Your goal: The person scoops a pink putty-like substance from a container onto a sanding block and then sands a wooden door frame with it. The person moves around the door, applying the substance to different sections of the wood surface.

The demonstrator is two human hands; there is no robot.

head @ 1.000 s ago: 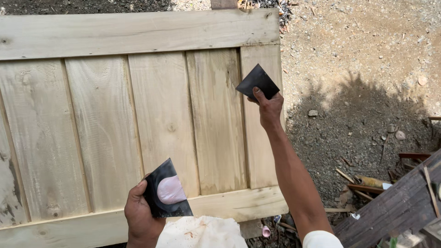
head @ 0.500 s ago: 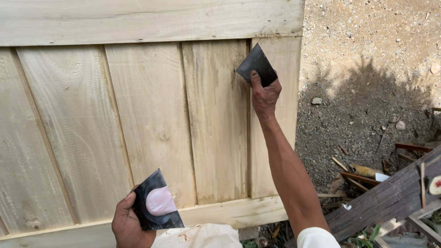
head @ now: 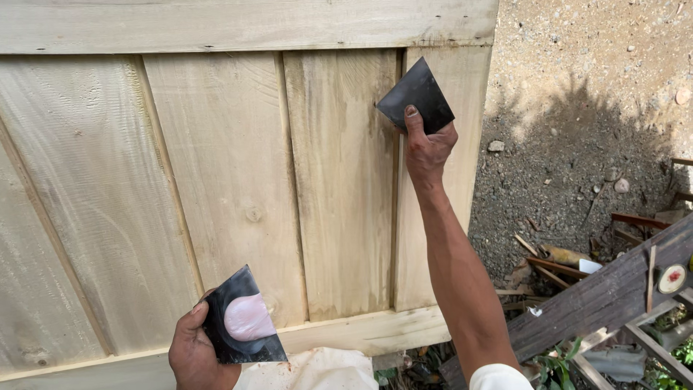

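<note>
right hand (head: pixel 427 148): arm stretched forward, fingers closed around the lower corner of a dark flat scraper (head: pixel 416 94), thumb laid up along its face. the scraper is roughly diamond-shaped as seen from above; its left edge sits on the seam between the two rightmost boards of the wooden panel (head: pixel 216 180), just below the top rail. whether the blade presses on the wood or only touches it cannot be told.

left hand (head: pixel 193 354): low in view, near the body, closed around the left and bottom edges of a second dark plate (head: pixel 238 292), held face up. a blob of pale pink putty (head: pixel 247 318) lies on the middle of that plate. plate sits over the lower part of the panel, close to the bottom rail.

panel: pale raw wood, vertical boards framed by a rail at top and another at bottom, a small knot in the middle board. a diagonal line crosses the left boards.

a white stained cloth (head: pixel 310 368) lies below the bottom rail, beside the left hand.

right of the panel: bare gravelly ground (head: pixel 577 108) with a shadow across it, then dark weathered planks (head: pixel 613 289), scraps of wood and a few green leaves at lower right.
</note>
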